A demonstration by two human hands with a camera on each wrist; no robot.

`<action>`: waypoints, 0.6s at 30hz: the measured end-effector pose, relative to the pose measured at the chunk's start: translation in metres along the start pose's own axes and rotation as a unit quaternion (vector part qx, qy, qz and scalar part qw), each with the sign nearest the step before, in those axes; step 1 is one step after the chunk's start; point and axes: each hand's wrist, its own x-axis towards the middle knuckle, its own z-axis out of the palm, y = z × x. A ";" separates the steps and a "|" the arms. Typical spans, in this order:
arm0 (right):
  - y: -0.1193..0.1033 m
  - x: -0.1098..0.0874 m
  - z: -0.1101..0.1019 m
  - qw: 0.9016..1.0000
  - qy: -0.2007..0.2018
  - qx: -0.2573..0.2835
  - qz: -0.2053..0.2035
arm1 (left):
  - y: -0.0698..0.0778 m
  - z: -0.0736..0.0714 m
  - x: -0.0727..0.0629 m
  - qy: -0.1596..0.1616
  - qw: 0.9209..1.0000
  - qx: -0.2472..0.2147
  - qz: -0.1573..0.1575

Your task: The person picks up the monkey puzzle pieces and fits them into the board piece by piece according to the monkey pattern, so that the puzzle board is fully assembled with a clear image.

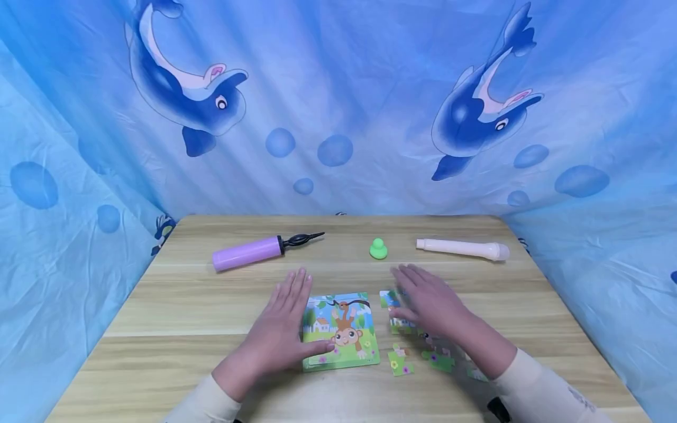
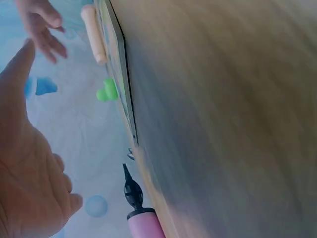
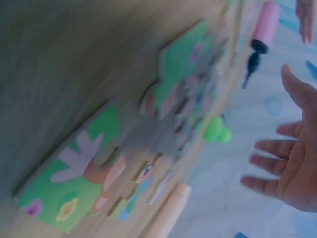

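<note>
A square jigsaw puzzle board (image 1: 349,320) with a monkey picture lies on the table; its thin edge shows in the left wrist view. My left hand (image 1: 277,332), fingers straight and thumb spread, is over its left side, and the thumb overlaps the picture. Several loose puzzle pieces (image 1: 400,363) lie to the board's right. Above them my right hand (image 1: 436,302) is stretched out, hiding some. Seen from the right wrist, a flowered piece (image 3: 69,186) lies nearest and a green piece (image 3: 183,54) farther off. Neither palm (image 2: 29,183) holds anything.
Along the back of the wooden table (image 1: 185,305) lie a purple hand pump (image 1: 248,254) with a black nozzle, a small green knobbed object (image 1: 378,249) and a pale microphone-shaped stick (image 1: 460,248). A blue dolphin-printed curtain (image 1: 338,88) hangs behind and at both sides.
</note>
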 end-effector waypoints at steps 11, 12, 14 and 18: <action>0.005 0.034 0.034 0.997 -0.065 -0.015 -0.032 | -0.011 0.002 -0.004 -0.125 0.992 -0.003 0.015; 0.004 0.036 0.034 0.997 -0.063 -0.015 -0.034 | -0.012 0.003 -0.004 -0.132 0.991 -0.004 0.015; 0.004 0.039 0.035 0.997 -0.061 -0.012 -0.040 | -0.013 0.003 -0.003 -0.144 0.989 -0.005 0.016; 0.002 0.045 0.033 0.996 -0.076 -0.010 -0.040 | -0.013 0.001 -0.003 -0.168 0.986 -0.011 0.016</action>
